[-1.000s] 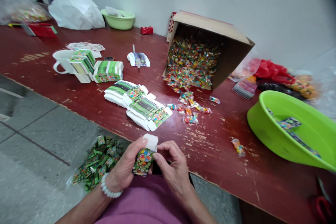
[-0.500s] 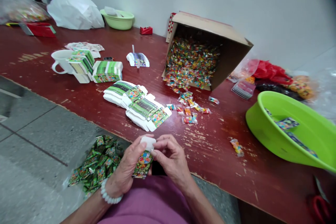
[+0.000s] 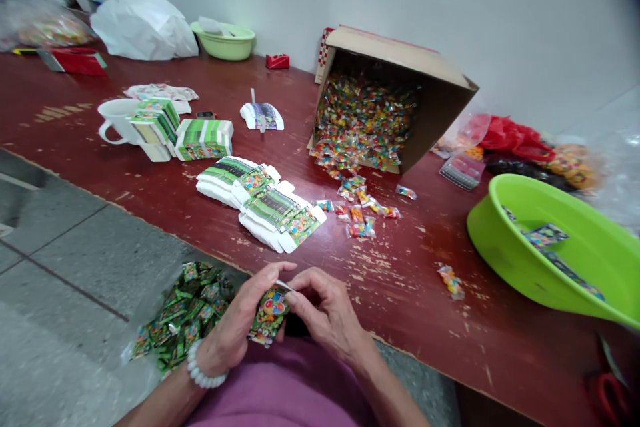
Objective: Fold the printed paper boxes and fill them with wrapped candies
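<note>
A small green printed candy box (image 3: 269,315) is held low in front of my body, near the table's front edge. My left hand (image 3: 243,310) wraps round it from the left, with the thumb near its top. At the box's upper end, my right hand (image 3: 323,307) pinches the white flap (image 3: 283,285), which is folded nearly edge-on. Whether candy lies inside the box is hidden. Just beyond my hands are fanned stacks of flat green cartons (image 3: 280,213), and wrapped candies (image 3: 361,208) lie scattered to their right.
A tipped cardboard box (image 3: 440,77) spills wrapped candies onto the red table (image 3: 400,280). On the right stand a green basin (image 3: 485,240) and red-handled scissors (image 3: 607,393). A bag of filled green boxes (image 3: 193,313) is below the edge. A white mug (image 3: 117,121) stands left.
The white flap at the top of the box has been folded down from facing me to nearly edge-on. My left fingers have straightened somewhat over the top.
</note>
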The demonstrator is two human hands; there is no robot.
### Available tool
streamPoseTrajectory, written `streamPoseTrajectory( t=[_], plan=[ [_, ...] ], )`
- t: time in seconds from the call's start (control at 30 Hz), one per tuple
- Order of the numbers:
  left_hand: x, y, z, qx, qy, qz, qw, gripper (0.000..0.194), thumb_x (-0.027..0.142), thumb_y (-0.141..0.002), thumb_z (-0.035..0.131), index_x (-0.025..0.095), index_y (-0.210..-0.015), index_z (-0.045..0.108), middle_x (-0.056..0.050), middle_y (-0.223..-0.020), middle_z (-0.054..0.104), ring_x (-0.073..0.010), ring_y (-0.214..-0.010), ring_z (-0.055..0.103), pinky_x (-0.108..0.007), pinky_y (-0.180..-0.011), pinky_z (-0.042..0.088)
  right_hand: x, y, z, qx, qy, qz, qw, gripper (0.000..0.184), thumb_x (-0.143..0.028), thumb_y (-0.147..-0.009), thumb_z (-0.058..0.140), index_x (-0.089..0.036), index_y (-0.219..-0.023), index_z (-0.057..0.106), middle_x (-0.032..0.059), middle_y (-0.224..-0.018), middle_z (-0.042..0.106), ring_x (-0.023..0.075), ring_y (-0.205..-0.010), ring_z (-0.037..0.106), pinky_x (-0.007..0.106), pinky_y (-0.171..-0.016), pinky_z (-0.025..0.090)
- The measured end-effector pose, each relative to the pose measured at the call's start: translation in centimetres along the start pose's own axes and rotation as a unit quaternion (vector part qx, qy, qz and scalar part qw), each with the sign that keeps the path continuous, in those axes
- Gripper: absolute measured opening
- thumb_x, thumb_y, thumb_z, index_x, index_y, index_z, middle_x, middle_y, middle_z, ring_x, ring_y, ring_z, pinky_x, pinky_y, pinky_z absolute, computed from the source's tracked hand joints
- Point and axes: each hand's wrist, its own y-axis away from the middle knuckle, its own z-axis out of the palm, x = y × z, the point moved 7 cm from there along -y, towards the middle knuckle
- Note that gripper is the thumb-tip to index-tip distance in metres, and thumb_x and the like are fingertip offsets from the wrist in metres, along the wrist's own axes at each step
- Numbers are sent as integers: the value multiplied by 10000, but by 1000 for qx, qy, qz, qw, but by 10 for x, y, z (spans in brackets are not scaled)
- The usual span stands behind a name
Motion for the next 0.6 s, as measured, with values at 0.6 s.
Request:
streamPoseTrajectory(
  t=[0.6],
  plan=[
    [-2,-1,2,-28,48,-28,998,447,448,-876,605,184,-1223,701,-76,-912,747,-191,-639,659,-223,-424,484,4,-2,8,-12,-85,34,996,130,-312,-899,654,-216,-845,721,40,-885,710,154,-709,628,284,-646,518]
  ],
)
